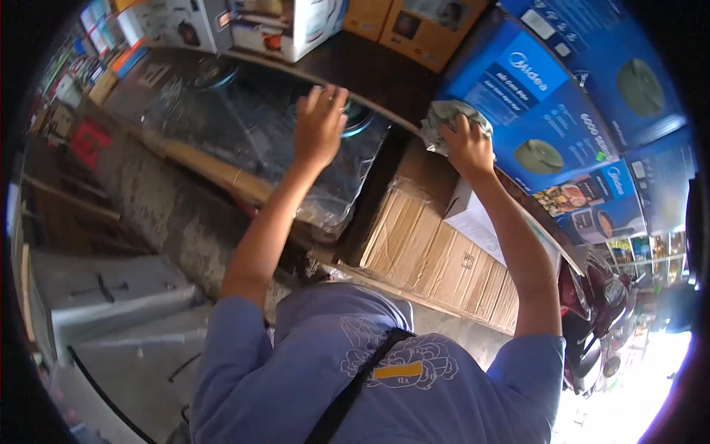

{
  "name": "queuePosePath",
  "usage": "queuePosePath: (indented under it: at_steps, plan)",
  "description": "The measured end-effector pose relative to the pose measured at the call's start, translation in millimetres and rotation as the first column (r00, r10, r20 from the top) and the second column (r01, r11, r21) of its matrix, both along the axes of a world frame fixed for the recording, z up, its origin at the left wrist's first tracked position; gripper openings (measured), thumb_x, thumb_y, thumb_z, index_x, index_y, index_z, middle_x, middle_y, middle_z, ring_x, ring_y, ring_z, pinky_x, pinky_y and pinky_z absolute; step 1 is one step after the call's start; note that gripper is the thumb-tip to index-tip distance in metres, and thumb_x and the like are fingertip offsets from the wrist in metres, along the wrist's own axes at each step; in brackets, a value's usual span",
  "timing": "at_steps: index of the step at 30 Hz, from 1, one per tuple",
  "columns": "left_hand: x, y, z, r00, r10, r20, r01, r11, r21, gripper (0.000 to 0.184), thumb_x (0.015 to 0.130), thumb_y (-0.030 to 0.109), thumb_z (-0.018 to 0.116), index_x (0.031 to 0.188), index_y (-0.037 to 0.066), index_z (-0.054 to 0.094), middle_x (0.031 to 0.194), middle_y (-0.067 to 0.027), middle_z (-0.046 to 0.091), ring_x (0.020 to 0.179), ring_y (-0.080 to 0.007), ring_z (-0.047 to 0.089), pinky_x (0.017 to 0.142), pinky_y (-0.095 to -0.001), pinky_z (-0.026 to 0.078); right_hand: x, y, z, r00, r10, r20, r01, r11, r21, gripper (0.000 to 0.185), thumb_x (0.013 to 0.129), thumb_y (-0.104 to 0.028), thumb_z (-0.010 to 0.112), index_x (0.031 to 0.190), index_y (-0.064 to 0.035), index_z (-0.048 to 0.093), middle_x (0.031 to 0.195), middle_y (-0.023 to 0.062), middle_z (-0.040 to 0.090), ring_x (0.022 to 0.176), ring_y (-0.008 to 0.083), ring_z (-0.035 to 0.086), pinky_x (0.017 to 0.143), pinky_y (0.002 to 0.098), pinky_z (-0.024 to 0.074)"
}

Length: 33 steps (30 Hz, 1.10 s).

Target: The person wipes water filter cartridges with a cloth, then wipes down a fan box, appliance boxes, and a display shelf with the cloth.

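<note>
A crumpled pale grey-green cloth is gripped in my right hand, against the edge of the dark shelf beside a blue Midea box. My left hand rests over the right burner of a black glass-topped gas stove, its fingers apart and nothing seen in them. Clear plastic film wraps the stove. Part of the burner ring shows to the right of my left hand.
Brown cardboard cartons stand below the cloth, with a white box beside them. Boxed appliances line the back. Dark red pans hang at the right. Large grey wrapped items stand at the lower left.
</note>
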<state>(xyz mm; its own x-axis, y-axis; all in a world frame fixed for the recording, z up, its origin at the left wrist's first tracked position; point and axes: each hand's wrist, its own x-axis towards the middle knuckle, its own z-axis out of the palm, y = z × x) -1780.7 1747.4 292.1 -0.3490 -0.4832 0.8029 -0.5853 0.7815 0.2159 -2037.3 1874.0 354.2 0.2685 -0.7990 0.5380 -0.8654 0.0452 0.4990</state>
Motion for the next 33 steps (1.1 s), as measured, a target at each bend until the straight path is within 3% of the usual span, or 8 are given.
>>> queuePosePath:
  at_steps: [10,13,16,17,19,21,27,33]
  plan:
    - [127.1,97.0,-21.3,0.957,0.119,-0.263,0.026,0.873,0.487,0.042,0.088,0.019,0.046,0.126,0.003,0.038,0.125,-0.0162,0.042,0.117,-0.03,0.037,0.098,-0.0387,0.028,52.5,37.9,-8.2,0.445,0.245,0.861,-0.188,0.966,-0.178,0.048,0.054,-0.003,0.071,0.1,-0.005,0.056,0.094,0.0167,0.054,0.082,0.0312,0.056,0.074,0.0326,0.046]
    - [106.1,137.0,-16.3,0.862,0.015,-0.506,0.381,0.639,0.668,0.056,0.081,0.023,0.056,0.13,0.004,0.035,0.131,-0.013,0.038,0.121,-0.0253,0.035,0.101,-0.0363,0.024,102.6,67.0,-15.0,-0.251,0.034,0.968,-0.354,0.927,-0.124,0.044,0.06,0.002,0.064,0.102,-0.0023,0.052,0.09,0.0043,0.055,0.08,0.0138,0.054,0.072,0.0278,0.0445]
    - [72.5,175.3,-35.1,0.684,-0.096,-0.723,0.657,0.512,0.554,0.079,0.07,0.024,0.068,0.134,0.006,0.026,0.133,-0.0112,0.036,0.123,-0.0215,0.032,0.101,-0.0343,0.024,129.0,97.7,-50.1,-0.272,-0.034,0.962,-0.484,0.868,-0.107,0.045,0.06,-0.001,0.067,0.101,-0.0038,0.051,0.094,0.0051,0.055,0.086,0.0137,0.053,0.077,0.0277,0.0435]
    - [60.1,188.4,-30.6,0.513,-0.066,-0.856,0.809,0.373,0.455,0.08,0.069,0.021,0.07,0.134,0.007,0.026,0.13,-0.0106,0.039,0.12,-0.0205,0.035,0.1,-0.0333,0.026,136.7,102.8,-80.6,-0.622,-0.125,0.773,-0.475,0.845,-0.246,0.048,0.06,-0.001,0.068,0.104,-0.0041,0.049,0.097,0.0044,0.053,0.09,0.0136,0.051,0.081,0.0274,0.0411]
    - [51.9,209.5,-37.8,0.325,0.017,-0.946,0.923,0.211,0.321,0.081,0.067,0.019,0.071,0.134,0.008,0.026,0.127,-0.0099,0.042,0.118,-0.0195,0.037,0.099,-0.0323,0.029,149.2,118.0,-67.5,-0.645,-0.211,0.735,-0.517,0.828,-0.216,0.053,0.06,0.004,0.067,0.108,-0.0036,0.046,0.104,0.0042,0.049,0.097,0.0128,0.047,0.085,0.0263,0.0373]
    - [55.5,218.1,-59.4,0.602,0.274,-0.75,0.798,-0.204,0.567,0.075,0.069,0.013,0.07,0.131,0.01,0.028,0.12,-0.0062,0.045,0.111,-0.0164,0.043,0.094,-0.03,0.034,147.7,129.8,-84.3,-0.603,-0.233,0.763,-0.568,0.797,-0.205,0.052,0.07,-0.014,0.062,0.117,-0.0024,0.043,0.117,0.0122,0.044,0.11,0.0223,0.042,0.095,0.0322,0.0294]
    - [34.2,193.1,-35.3,0.383,0.32,-0.867,0.899,0.088,0.43,0.068,0.07,0.004,0.066,0.126,0.01,0.029,0.111,-0.0033,0.048,0.104,-0.0157,0.046,0.09,-0.0305,0.036,119.2,119.8,-39.3,-0.222,-0.276,0.935,-0.778,0.628,0.001,0.069,0.08,-0.045,0.053,0.13,-0.0032,0.033,0.134,0.0173,0.032,0.12,0.0308,0.036,0.1,0.0365,0.0259]
    - [70.4,127.5,-46.7,0.267,0.377,-0.887,0.942,0.093,0.323,0.06,0.067,-0.001,0.063,0.119,0.011,0.035,0.109,-0.0041,0.048,0.103,-0.0177,0.047,0.089,-0.0323,0.038,112.1,84.5,-24.0,0.117,-0.105,0.988,-0.449,0.881,0.147,0.063,0.074,-0.025,0.065,0.128,-0.0073,0.037,0.127,0.0143,0.038,0.114,0.0264,0.041,0.089,0.0347,0.0383]
